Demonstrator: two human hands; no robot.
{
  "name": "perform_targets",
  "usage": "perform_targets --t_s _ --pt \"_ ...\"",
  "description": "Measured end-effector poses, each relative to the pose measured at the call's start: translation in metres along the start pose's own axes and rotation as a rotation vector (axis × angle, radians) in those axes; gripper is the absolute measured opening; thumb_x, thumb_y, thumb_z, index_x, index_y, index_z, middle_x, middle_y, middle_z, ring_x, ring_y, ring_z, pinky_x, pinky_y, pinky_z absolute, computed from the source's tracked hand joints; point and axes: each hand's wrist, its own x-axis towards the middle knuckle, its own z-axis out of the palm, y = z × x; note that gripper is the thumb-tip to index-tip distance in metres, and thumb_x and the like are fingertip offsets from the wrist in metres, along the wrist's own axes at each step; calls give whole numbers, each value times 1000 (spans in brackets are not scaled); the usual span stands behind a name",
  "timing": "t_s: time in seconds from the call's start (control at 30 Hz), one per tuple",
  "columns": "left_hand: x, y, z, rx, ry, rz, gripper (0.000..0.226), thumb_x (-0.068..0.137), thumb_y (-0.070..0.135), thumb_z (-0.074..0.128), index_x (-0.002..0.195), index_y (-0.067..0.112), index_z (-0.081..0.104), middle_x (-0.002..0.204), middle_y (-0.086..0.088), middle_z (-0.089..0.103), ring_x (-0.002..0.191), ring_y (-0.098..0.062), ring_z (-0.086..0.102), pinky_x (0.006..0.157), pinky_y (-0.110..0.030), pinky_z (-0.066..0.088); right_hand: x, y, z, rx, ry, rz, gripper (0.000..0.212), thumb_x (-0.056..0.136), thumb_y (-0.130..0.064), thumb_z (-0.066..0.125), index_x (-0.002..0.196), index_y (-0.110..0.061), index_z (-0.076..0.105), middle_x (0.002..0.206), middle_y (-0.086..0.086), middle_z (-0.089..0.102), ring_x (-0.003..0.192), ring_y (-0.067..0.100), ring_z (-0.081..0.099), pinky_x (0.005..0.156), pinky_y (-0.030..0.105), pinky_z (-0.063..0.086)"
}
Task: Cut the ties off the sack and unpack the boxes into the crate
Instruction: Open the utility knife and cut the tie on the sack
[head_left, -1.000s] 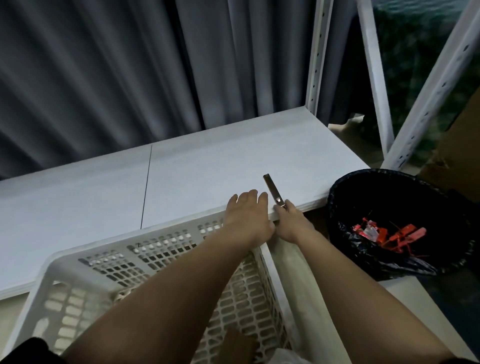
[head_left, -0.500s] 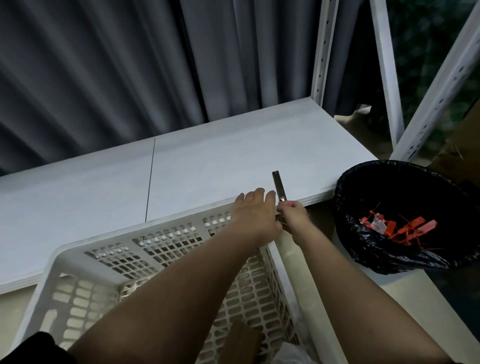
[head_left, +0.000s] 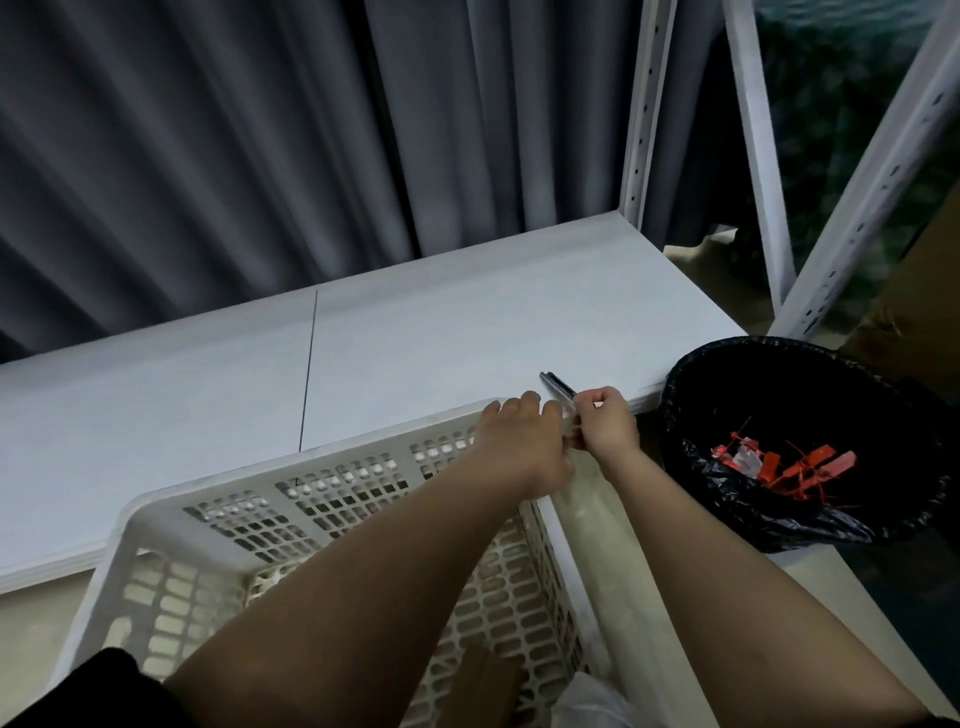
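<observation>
The right hand (head_left: 605, 428) pinches a small cutter (head_left: 558, 385) over the white surface (head_left: 415, 332); the left hand (head_left: 519, 447) rests, fingers curved, on the crate (head_left: 156, 519) rim. Red ties (head_left: 769, 465) lie binned; likely next, setting the cutter down and unpacking.

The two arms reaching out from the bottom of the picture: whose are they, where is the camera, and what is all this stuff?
No machine here: a person wears a camera on the head, looking forward and down, so the arms are their own. The right hand pinches a thin dark cutting tool whose tip lies over the white shelf. The left hand rests on the far rim of a white slotted crate, close beside the right; whether it holds anything I cannot tell. To the right stands a black-lined bin holding red ties. Grey curtains hang behind.
</observation>
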Motion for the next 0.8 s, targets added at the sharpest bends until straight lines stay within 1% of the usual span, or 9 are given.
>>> perform_targets --t_s 0.07,0.13,0.23,0.37,0.5,0.57,0.63,0.7,0.8 --pt "-8 4 -12 16 -15 -11 62 93 38 45 147 15 25 151 -10 28 139 -27 29 113 -38 21 -8 -12 -4 -23 0 5 8 94 -17 43 90 -13 49 67 3 54 48 17 52 66 40 54" --pt "-17 6 -29 7 -29 -32 62 93 40 44 147 15 27 149 -11 30 137 -28 31 111 -39 24 -21 -26 -8 81 -37 52 8 95 -14 42 89 -13 46 68 5 50 45 16 47 50 29 50" --pt "-38 10 -57 -45 -46 -63 61 94 45 42 145 14 30 147 -11 33 135 -28 35 108 -39 28 -52 -54 -21 253 -105 109 4 98 -12 42 101 -15 41 73 7 49 48 16 47 36 16 44" --pt "-79 20 -95 -245 -72 -96 65 93 46 45 147 14 27 152 -8 28 137 -27 35 107 -39 31 -102 -95 -46 345 -241 145 22 100 -12 41 118 -23 33 80 6 58 51 16 60 35 14 45" --pt "-134 36 -129 -531 -68 -110 58 96 29 44 148 9 26 154 -13 25 141 -27 29 112 -36 29 -162 -131 -66 429 -375 165 15 99 -4 39 99 -11 52 87 7 63 44 10 64 38 16 47" --pt "-161 45 -142 -591 -60 -113 48 97 20 43 142 5 37 147 -19 33 137 -30 32 110 -35 32 -192 -144 -75 463 -449 152 21 95 3 41 91 -10 57 84 4 62 55 12 64 47 18 53" --pt "-190 49 -154 -641 -9 -145 44 97 17 44 138 1 42 144 -21 39 133 -31 38 106 -34 35 -226 -154 -85 452 -510 134 22 93 6 40 94 -7 58 83 5 60 62 14 59 53 18 53" --pt "-214 52 -160 -752 41 -188 47 95 20 47 137 -1 42 141 -19 44 126 -31 46 101 -32 39 -256 -162 -96 413 -539 130 26 93 8 35 101 -7 55 76 5 61 52 12 62 47 17 51" --pt "-251 59 -166 -924 135 -145 39 81 24 45 109 3 61 115 -17 64 102 -29 60 90 -33 48 -307 -175 -107 337 -601 98 31 90 6 28 85 -12 53 57 -1 55 39 9 51 39 16 40"
